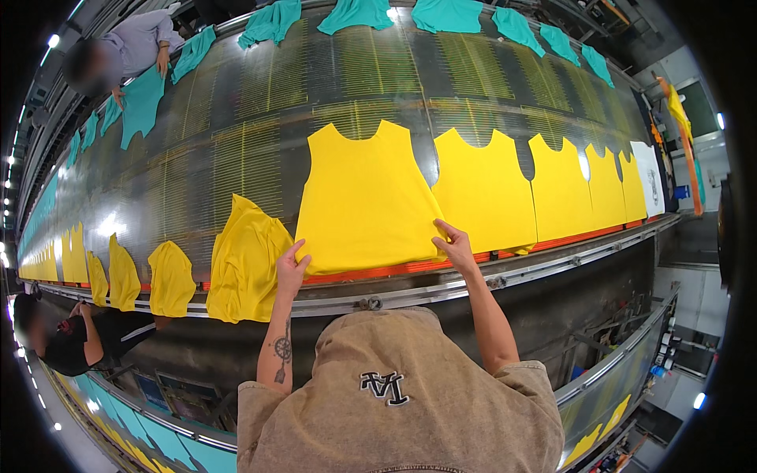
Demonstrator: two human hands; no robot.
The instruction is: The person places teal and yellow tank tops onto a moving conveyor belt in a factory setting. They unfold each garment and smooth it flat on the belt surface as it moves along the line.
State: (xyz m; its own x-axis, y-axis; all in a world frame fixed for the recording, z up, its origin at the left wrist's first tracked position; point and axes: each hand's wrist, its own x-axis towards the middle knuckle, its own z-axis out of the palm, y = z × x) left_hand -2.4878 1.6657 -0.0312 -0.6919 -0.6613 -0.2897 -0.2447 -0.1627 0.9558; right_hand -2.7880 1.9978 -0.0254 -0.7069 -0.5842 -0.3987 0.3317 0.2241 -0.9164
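Observation:
A yellow fabric shirt panel (363,197), cut with a neckline and armholes, lies spread on the long dark table in front of me. My left hand (290,272) holds its lower left corner between thumb and fingers. At the lower right corner, my right hand (456,246) grips the edge the same way. The panel's near edge hangs slightly rumpled over an orange-red strip (378,268). Just left of my left hand sits a crumpled yellow panel (244,260). To the right, a flat yellow panel (485,185) lies beside the one I hold.
More yellow panels (560,189) line the near side, with a white printed one (648,177) at the right end. Teal panels (445,16) run along the far side. One person (142,47) handles teal fabric at the far left; another (75,339) stands near left. A metal rail (544,272) edges the table.

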